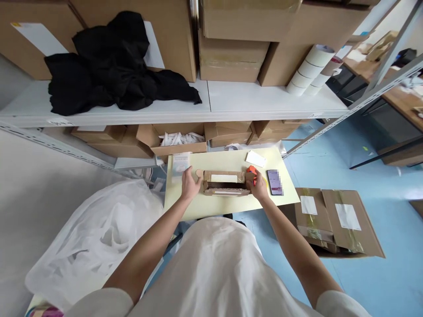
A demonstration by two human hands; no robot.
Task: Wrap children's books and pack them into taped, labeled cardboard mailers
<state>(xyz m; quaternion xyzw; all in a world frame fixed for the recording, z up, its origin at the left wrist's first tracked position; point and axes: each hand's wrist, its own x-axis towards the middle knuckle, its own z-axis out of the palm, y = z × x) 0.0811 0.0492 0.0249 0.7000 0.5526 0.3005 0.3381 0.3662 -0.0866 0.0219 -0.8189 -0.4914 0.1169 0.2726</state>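
- Head view: bracing carton (pixel 224 178), likely for steadiness.
- Spreading fingers (pixel 188 171) of left hand (pixel 190 185) at carton's left.
- Apparently pinching carton's right flap (pixel 248 176) with right hand (pixel 259 187).

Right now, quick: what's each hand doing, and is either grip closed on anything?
Left hand: open, beside the cardboard box; contact cannot be told.
Right hand: closed on the box's right end flap.

We have a narrow brown cardboard box (pixel 226 185) stretched left to right over the pale yellow table (pixel 214 208), its long slot open, white labels (pixel 224 178) along both sides.
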